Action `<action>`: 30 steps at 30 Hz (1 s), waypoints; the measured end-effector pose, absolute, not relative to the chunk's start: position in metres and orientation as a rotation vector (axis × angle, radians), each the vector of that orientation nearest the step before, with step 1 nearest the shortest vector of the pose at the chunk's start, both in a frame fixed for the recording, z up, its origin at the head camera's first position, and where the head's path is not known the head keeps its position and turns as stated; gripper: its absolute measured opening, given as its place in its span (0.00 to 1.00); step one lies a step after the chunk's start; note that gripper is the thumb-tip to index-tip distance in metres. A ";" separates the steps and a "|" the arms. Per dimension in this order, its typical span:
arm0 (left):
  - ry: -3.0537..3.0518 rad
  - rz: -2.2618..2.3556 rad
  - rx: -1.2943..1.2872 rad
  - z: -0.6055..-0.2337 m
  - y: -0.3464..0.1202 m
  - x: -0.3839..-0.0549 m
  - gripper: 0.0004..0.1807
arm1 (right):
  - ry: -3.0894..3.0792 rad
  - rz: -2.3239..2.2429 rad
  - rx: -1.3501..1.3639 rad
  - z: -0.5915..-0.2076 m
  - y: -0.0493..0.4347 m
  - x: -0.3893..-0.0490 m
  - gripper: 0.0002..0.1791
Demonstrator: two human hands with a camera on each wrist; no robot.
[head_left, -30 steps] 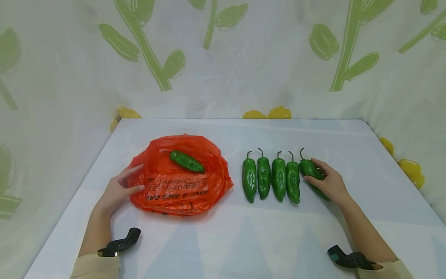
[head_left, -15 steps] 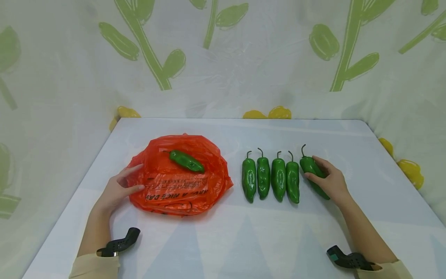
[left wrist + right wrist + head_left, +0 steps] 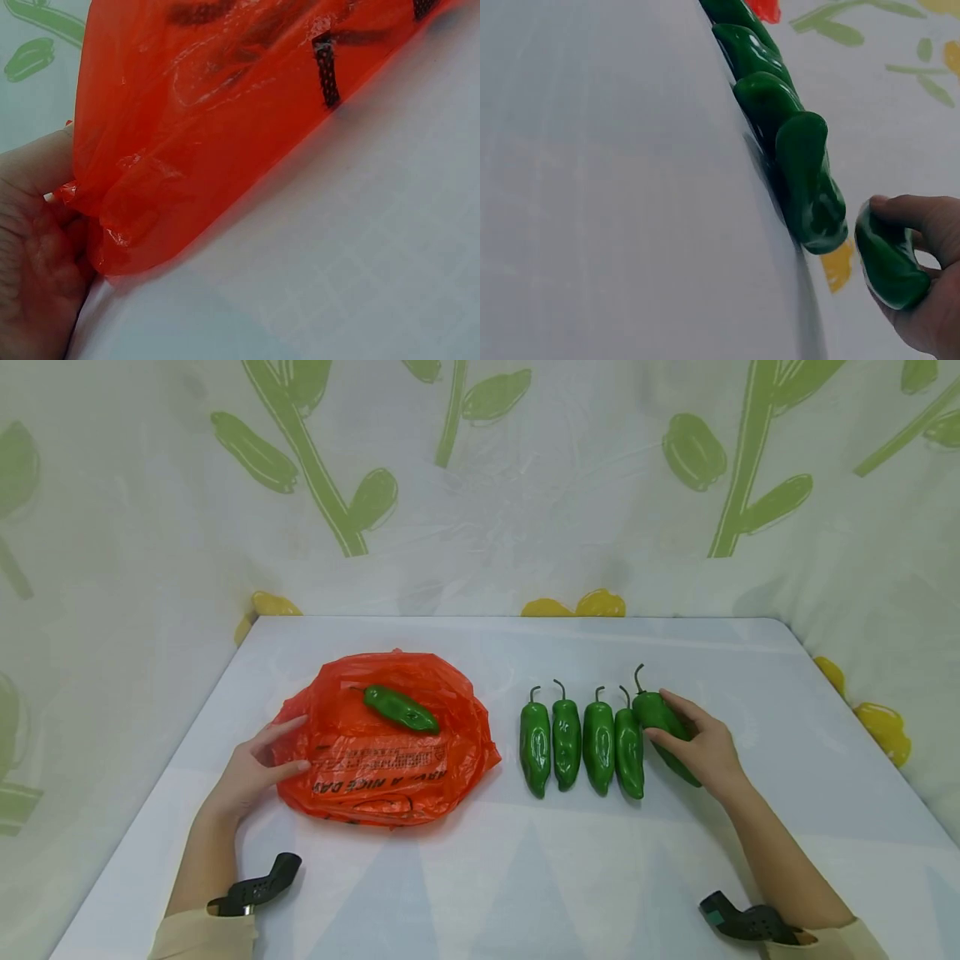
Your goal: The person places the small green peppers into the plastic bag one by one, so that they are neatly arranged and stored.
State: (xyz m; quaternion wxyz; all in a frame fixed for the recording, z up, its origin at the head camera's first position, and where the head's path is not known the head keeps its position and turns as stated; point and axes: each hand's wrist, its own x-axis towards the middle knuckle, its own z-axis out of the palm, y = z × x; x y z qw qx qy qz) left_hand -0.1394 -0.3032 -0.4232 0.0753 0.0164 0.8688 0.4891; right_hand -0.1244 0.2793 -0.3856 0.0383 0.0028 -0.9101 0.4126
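My right hand (image 3: 708,747) grips a green chili pepper (image 3: 654,710) between thumb and fingers. The pepper slants, its curled stem toward the back, its upper end close to the rightmost pepper (image 3: 629,752) of a row. A gap separates it from that row in the right wrist view, where the held pepper (image 3: 885,259) shows its tip. With bent fingers, my left hand (image 3: 251,768) holds the left edge of a crumpled red plastic bag (image 3: 467,752). The film bunches at those fingers in the left wrist view; some are hidden behind the bag (image 3: 180,150). One green pepper (image 3: 401,708) lies on the bag.
Several peppers stand side by side right of the bag, stems to the back, the leftmost pepper (image 3: 535,747) nearest the bag. All rest on a white table (image 3: 480,877). A patterned cloth (image 3: 525,510) rises behind and at the sides. Each wrist wears a black camera mount (image 3: 750,920).
The right hand, with its pepper, has shifted slightly back and then left, toward the row. The left hand, bag and row peppers have stayed in place.
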 end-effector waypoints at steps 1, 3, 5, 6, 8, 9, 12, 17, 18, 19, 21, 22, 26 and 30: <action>2.606 1.466 0.047 -0.423 -0.303 -0.139 0.42 | -2.792 1.260 0.017 -0.385 0.277 -0.124 0.38; 2.607 1.462 0.042 -0.423 -0.303 -0.139 0.42 | -2.789 1.256 0.035 -0.383 0.272 -0.124 0.37; 2.607 1.462 0.038 -0.422 -0.303 -0.139 0.42 | -2.790 1.243 0.053 -0.382 0.268 -0.123 0.36; 2.606 1.463 0.038 -0.422 -0.303 -0.139 0.42 | -2.791 1.235 0.061 -0.381 0.265 -0.123 0.36; 2.604 1.465 0.042 -0.421 -0.302 -0.138 0.42 | -2.780 1.246 0.080 -0.380 0.261 -0.123 0.36; 2.602 1.467 0.046 -0.421 -0.302 -0.138 0.42 | -2.780 1.239 0.086 -0.379 0.259 -0.123 0.35; 2.602 1.466 0.042 -0.421 -0.302 -0.138 0.42 | -2.771 1.247 0.113 -0.378 0.253 -0.123 0.35; 2.599 1.476 0.042 -0.423 -0.301 -0.139 0.42 | -2.752 1.258 0.169 -0.378 0.242 -0.125 0.35; 2.595 1.481 0.042 -0.423 -0.301 -0.139 0.42 | -2.747 1.261 0.180 -0.378 0.240 -0.125 0.35; 2.593 1.482 0.042 -0.423 -0.301 -0.139 0.42 | -2.744 1.271 0.189 -0.377 0.237 -0.126 0.35; 2.594 1.474 0.037 -0.424 -0.301 -0.139 0.42 | -2.735 1.306 0.202 -0.375 0.231 -0.126 0.34; 2.593 1.473 0.033 -0.424 -0.302 -0.139 0.42 | -2.731 1.319 0.208 -0.375 0.228 -0.126 0.35; 2.596 1.464 0.031 -0.423 -0.303 -0.139 0.42 | -2.708 1.357 0.239 -0.371 0.215 -0.128 0.34; 2.594 1.468 0.027 -0.422 -0.303 -0.139 0.42 | -2.686 1.359 0.297 -0.369 0.205 -0.132 0.34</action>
